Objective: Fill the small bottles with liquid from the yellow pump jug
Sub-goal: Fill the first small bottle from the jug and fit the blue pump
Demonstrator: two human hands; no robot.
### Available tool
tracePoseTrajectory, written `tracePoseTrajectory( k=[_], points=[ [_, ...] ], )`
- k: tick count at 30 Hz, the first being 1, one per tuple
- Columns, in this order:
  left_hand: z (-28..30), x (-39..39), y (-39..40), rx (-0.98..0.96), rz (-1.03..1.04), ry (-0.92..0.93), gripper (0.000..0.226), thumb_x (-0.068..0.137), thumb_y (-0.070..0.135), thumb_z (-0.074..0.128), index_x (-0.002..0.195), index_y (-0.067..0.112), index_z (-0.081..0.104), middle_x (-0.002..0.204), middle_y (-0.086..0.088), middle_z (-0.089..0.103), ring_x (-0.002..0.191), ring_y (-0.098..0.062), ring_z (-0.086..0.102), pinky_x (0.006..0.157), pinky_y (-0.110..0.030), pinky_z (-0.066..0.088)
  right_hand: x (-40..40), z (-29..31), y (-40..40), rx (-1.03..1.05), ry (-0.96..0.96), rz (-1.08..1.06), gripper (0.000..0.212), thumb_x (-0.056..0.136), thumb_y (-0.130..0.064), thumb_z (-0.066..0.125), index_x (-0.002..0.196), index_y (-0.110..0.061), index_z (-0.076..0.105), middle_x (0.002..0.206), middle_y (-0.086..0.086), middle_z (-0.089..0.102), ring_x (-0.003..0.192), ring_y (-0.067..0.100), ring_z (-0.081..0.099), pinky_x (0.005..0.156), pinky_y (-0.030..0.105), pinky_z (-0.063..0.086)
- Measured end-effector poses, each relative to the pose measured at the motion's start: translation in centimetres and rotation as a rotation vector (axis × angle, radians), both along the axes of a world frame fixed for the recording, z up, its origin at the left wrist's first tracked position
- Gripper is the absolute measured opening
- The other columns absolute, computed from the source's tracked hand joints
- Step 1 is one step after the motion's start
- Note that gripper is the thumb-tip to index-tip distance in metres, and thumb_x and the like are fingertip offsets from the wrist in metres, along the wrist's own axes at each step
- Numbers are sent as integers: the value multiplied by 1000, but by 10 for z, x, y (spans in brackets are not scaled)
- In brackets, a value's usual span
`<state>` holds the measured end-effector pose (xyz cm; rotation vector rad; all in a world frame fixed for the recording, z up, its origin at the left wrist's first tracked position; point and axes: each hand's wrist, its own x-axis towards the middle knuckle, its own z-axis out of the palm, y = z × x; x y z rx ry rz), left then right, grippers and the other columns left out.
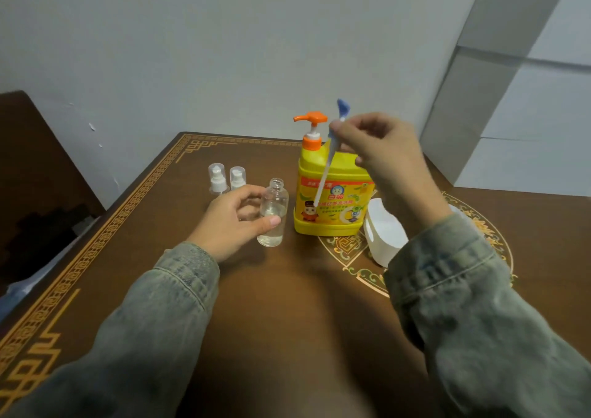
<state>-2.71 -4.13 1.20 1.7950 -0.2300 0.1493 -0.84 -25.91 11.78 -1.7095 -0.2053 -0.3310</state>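
Observation:
My left hand (235, 222) grips an uncapped clear small bottle (274, 216) that stands on the table and is partly filled with clear liquid. Just right of it stands the yellow pump jug (332, 200) with its orange pump head (310, 119). In front of the jug's upper half, my right hand (388, 161) pinches a dropper (331, 155) with a blue bulb and a long white tube; its tip points down toward the jug's label. Two capped small spray bottles (218, 179) (237, 177) stand behind my left hand.
A white plastic container (382, 235) sits right of the jug, partly hidden by my right sleeve. The brown table (281, 305) has a gold patterned border along its left edge. A dark chair stands at the left. A white wall rises close behind the table.

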Motion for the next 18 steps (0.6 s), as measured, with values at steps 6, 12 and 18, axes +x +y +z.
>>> tracePoseTrajectory(
  k=[6,12,18],
  points=[
    [7,1,-11,16,-41,9,38,78,6,77,110,24,65,108,4,68,98,-12,70,88,-27,54,-7,16,5,227,-125,9,23,88,-21,73,101,-3,69,82,0,74,75,8,71,66,16,50],
    [10,2,-19,52,-72,-2,41,77,10,78,115,21,65,110,2,69,98,-8,70,88,-24,54,-2,-2,9,191,-118,-26,20,88,-26,73,100,-11,70,89,1,75,81,7,71,65,12,50],
    [9,3,-23,74,-92,-3,42,77,10,79,116,17,66,113,-5,70,99,-13,70,89,-28,56,1,-6,11,207,-144,-40,20,87,-26,74,100,-11,70,91,2,76,85,11,72,69,16,53]
  ],
)
